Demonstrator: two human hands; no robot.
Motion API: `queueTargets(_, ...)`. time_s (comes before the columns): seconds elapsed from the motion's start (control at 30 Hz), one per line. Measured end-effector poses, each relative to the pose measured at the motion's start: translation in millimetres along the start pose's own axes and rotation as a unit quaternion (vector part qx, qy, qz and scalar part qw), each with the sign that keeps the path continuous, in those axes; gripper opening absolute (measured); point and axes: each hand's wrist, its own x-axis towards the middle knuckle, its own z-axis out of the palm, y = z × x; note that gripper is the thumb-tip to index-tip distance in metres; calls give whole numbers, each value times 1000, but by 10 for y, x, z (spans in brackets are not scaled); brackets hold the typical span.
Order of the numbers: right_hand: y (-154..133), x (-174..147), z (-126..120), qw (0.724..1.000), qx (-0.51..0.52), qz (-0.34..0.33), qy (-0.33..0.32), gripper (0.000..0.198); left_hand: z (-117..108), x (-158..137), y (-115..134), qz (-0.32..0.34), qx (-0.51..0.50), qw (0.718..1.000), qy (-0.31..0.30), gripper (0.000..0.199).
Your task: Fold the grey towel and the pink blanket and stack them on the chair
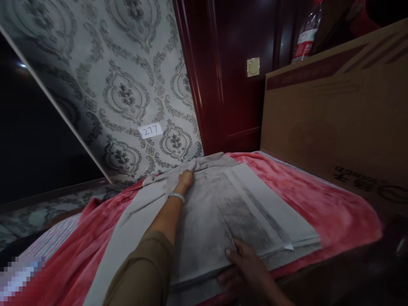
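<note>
A large grey plush cloth [200, 229], banded along its right side like a bath towel, lies in folded layers on a red blanket [331, 208]. At its far edge, where the fabric is bunched, my left hand [186, 178] is closed on the cloth; the fingertips are partly hidden. My right hand [244, 267] is at the near edge, thumb above and fingers lower, gripping the edge of a folded layer. A small white tag [288, 247] shows at the near right corner of the cloth.
A patterned wall [127, 85] with a "277" paper label [151, 130] rises behind. Dark red panelling [236, 97] carries a switch plate [253, 67]. At right stands a big cardboard box [331, 110], with a plastic bottle [306, 42] at its top. A dark screen-like panel [38, 127] is at left.
</note>
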Motion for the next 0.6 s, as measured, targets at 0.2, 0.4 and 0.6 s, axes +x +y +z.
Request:
queueTargets(0.2,133,-8,-39,998,41,-29,44,81,98,224,27,2,16,1000,5,35)
queueTargets(0.4,146,-67,-144,996,68,-3,60,90,323,294,50,-2,29,999,-26,33)
queueTargets(0.6,28,-79,-142,999,36,4,33,91,294,410,86,67,11,997,-40,37)
